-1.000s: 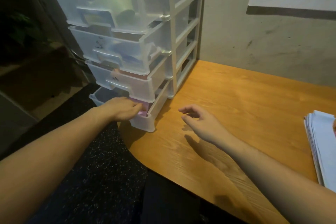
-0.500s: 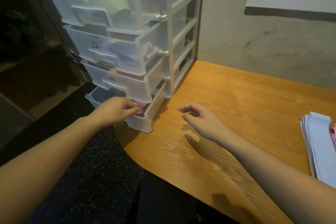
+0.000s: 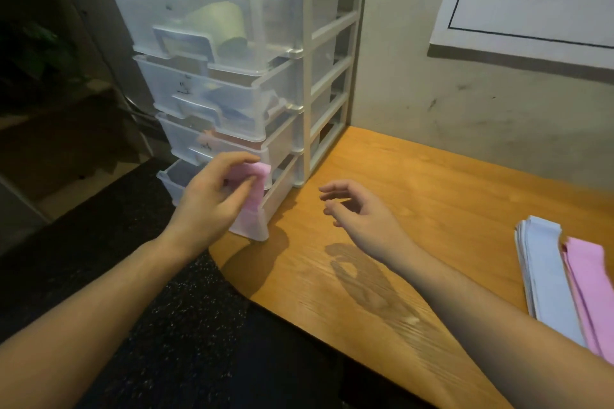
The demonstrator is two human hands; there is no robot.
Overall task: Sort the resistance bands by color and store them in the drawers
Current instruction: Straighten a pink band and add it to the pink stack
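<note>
A white plastic drawer unit [image 3: 309,53] with four translucent drawers stands at the left rear corner of an orange wooden table [image 3: 415,209], against a pale, scuffed wall. All four drawers are pulled out part-way. The left hand [image 3: 212,199] is over the bottom drawer [image 3: 262,206], its thumb and fingers pinching a folded pink resistance band [image 3: 255,183], which hangs just above the drawer's open front corner, its lower end dipping inside. The right hand [image 3: 358,212] hovers above the table just right of the drawers, holding nothing, its fingers loosely curled and slightly spread, casting a shadow on the wood below. The top drawer [image 3: 199,20] holds a rolled pale green band [image 3: 222,26]; the second drawer [image 3: 216,103] shows something bluish inside, and the third drawer [image 3: 232,146] something salmon-coloured, both too blurred by the plastic to make out. At the table's right edge lies a stack of flat pale lavender bands [image 3: 545,276], with further pink bands [image 3: 591,292] touching its right side. A white printed sheet [image 3: 531,10] with black characters hangs on the wall above.
</note>
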